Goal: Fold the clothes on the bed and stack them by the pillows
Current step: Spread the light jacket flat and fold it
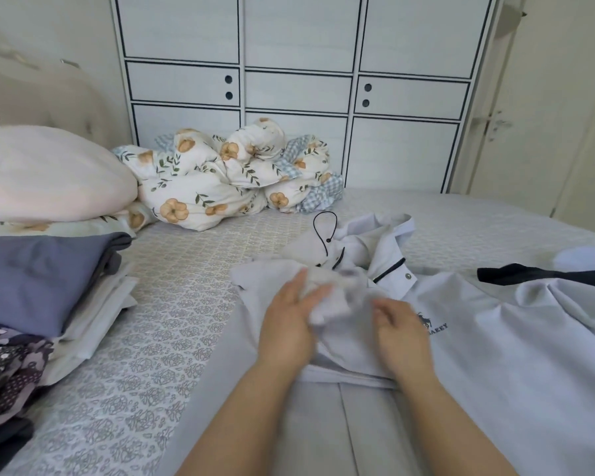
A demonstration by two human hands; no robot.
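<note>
Left hand (291, 324) fingers loosely curled round a bunched bit of pale cloth on the light grey shirt (495, 355); motion blur, so grip firmness unclear. Right hand (401, 333) half open, fingers bent, resting on the shirt just beside the chest logo; can't tell if it pinches anything

Step, my read: mid-fold on the shirt, gathering or flattening the sleeve/collar end. Shirt lies spread on the bed (172, 338) right in front of the person, collar (389, 249) crumpled toward the far side, black cord loop (320, 225) at it

Next move probably needs: smooth the bunch flat, fold sides in, halve it, carry it left to the stack

Count:
- hands: 2
- shirts being folded: 1
- folded stack (42, 283) by the pillows: 1, several layers, exact number hard to tell
- pillow (49, 173): 1 clear, a floral one under it
- floral duvet (220, 176): 1, crumpled, far side
- dark-trimmed garment (536, 274) at right edge: looks like 1, partly out of view
</note>
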